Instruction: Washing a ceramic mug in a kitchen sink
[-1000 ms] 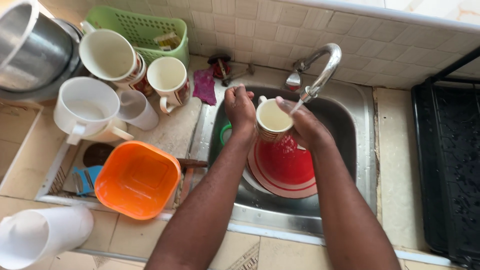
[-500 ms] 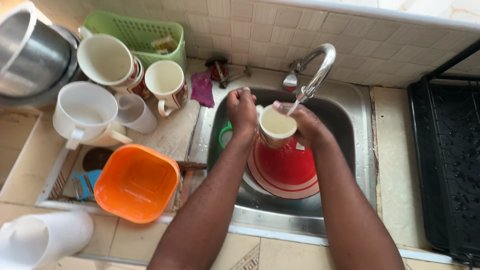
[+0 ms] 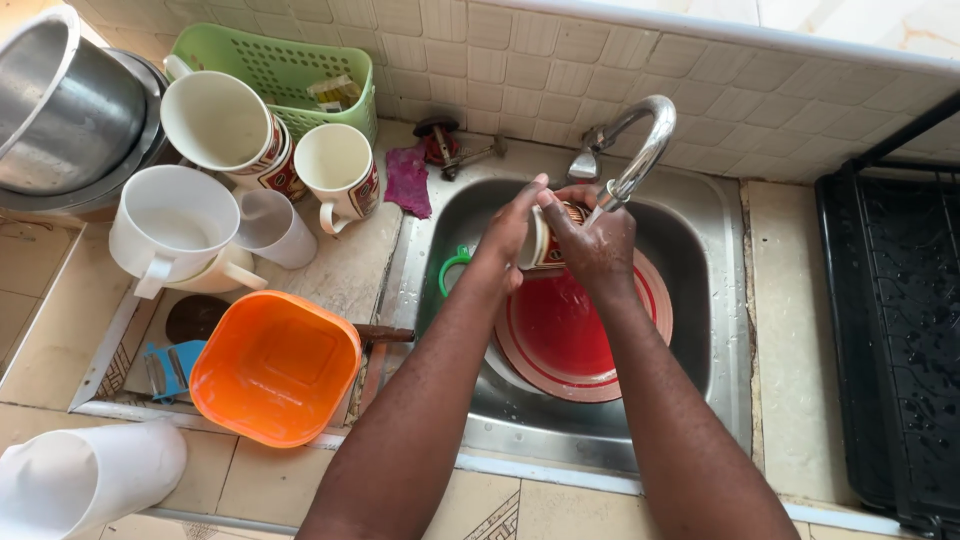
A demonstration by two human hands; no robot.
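Both hands clasped one mug over the sink, under the tap: left hand at nine o'clock, right hand at three, mug lying sideways between them.

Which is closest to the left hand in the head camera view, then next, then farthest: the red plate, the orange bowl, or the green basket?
From the left hand:
1. Red plate, in the sink just below the hands.
2. Green basket, against the tiled wall, up and to the left.
3. Orange bowl, on the counter left of the sink, toward the front edge.
Basket and bowl are too close to call.
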